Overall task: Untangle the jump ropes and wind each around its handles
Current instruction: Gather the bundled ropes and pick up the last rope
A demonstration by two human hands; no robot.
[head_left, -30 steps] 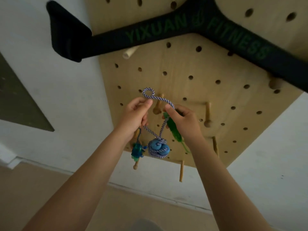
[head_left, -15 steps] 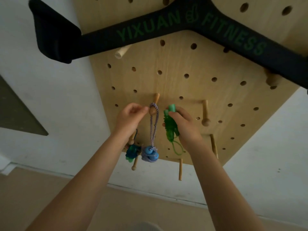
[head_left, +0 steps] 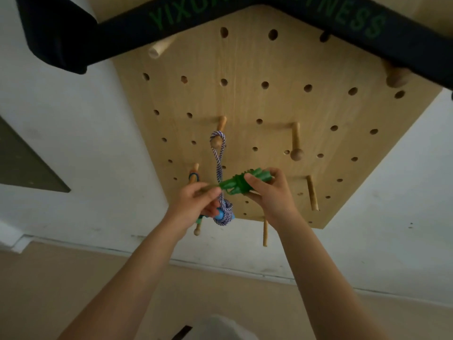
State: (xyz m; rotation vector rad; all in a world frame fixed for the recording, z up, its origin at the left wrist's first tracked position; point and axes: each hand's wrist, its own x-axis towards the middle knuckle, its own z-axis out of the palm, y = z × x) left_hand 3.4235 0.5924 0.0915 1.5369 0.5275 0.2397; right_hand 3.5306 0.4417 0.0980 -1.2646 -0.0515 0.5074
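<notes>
A blue-and-white striped jump rope (head_left: 219, 163) hangs by its loop from a wooden peg (head_left: 220, 130) on the pegboard, its bundle wound around blue handles (head_left: 224, 214) low down. My right hand (head_left: 268, 192) grips a wound green jump rope bundle (head_left: 241, 184), held sideways in front of the striped rope. My left hand (head_left: 197, 201) pinches the green bundle's left end, fingers closed on it. A third teal rope (head_left: 193, 177) hangs from the peg to the left, mostly hidden behind my left hand.
The wooden pegboard (head_left: 269, 94) on a white wall carries several pegs, among them a ball-tipped one (head_left: 297, 153) and bare ones (head_left: 312, 196) at the right. A black "YIXUAN FITNESS" strap (head_left: 245, 13) crosses the top. Beige floor lies below.
The striped rope's loop went onto the peg and my left hand let it go. My right hand turned the green bundle sideways and lower; my left hand moved over and took its end.
</notes>
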